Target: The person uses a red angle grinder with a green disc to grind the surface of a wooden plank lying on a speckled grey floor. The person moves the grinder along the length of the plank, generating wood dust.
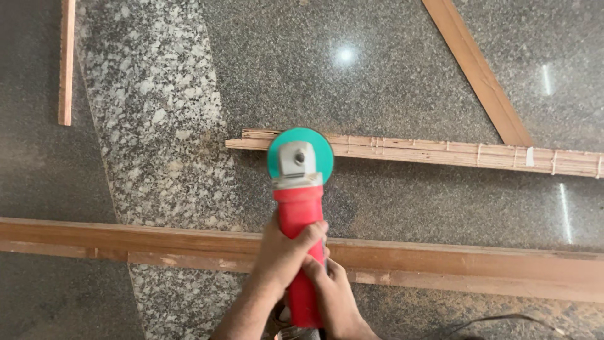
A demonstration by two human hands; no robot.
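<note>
Both hands grip one red angle grinder (301, 239) by its body: the left hand (283, 255) wraps it from the left with fingers (313, 232) curled tight over the top, and the right hand (330, 286) clasps it lower down, fingers closed on the casing. Its teal disc (300, 151) sits against the near end of a pale wood strip (440, 153) lying on the granite floor (390, 82). A wider brown plank (440, 261) runs beneath the hands, with two further wood strips (479, 72) lying well apart beyond.
</note>
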